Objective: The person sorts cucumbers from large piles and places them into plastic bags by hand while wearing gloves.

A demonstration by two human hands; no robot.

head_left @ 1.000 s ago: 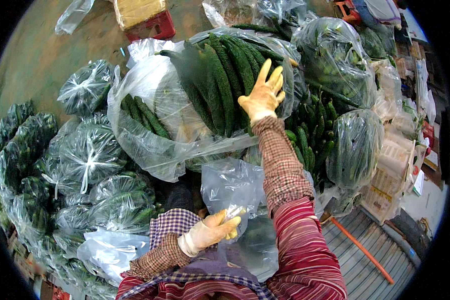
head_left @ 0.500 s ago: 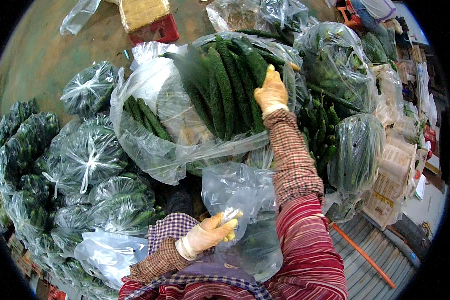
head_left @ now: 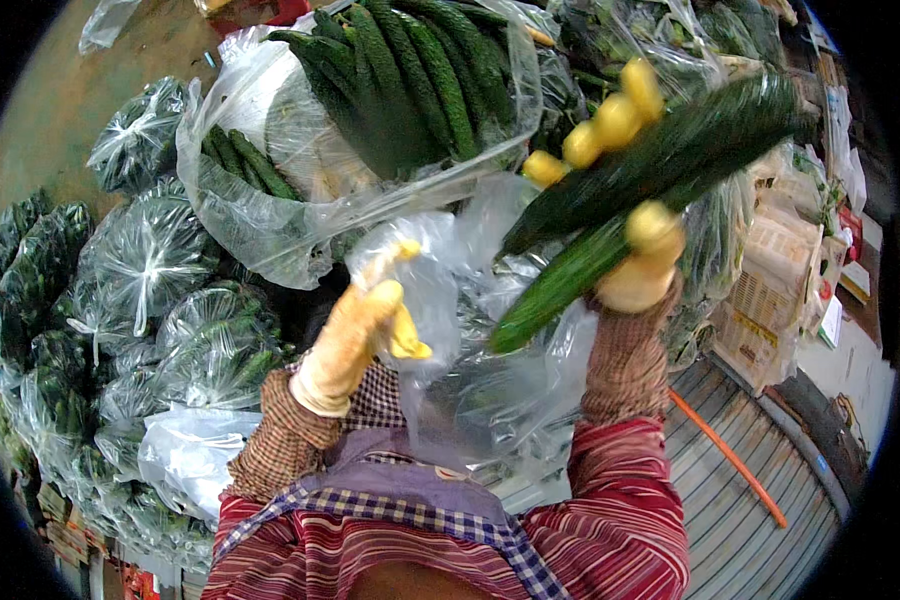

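My right hand [head_left: 642,262], in a pale glove with yellow fingertips, is closed around long dark green cucumbers [head_left: 660,165], at least two side by side. They are smeared by motion and slant from lower left to upper right. Pinched in my gloved left hand [head_left: 345,340] is the edge of a clear plastic bag [head_left: 425,300] that hangs over my lap. The tips of the held cucumbers are just right of this bag. Beyond my hands lies a large opened plastic bag [head_left: 320,222] with several more cucumbers [head_left: 395,75] heaped in it and a few shorter ones at its left.
Tied bags of cucumbers [head_left: 150,255] crowd the left side. A folded stack of plastic bags [head_left: 192,450] rests near my left elbow. On the right are printed cardboard [head_left: 770,290] and an orange rod [head_left: 730,455] on a ribbed metal surface.
My right hand has lifted cucumbers out of the large bag and brought them right and nearer. My left hand has risen with the clear bag. The whole view has shifted.
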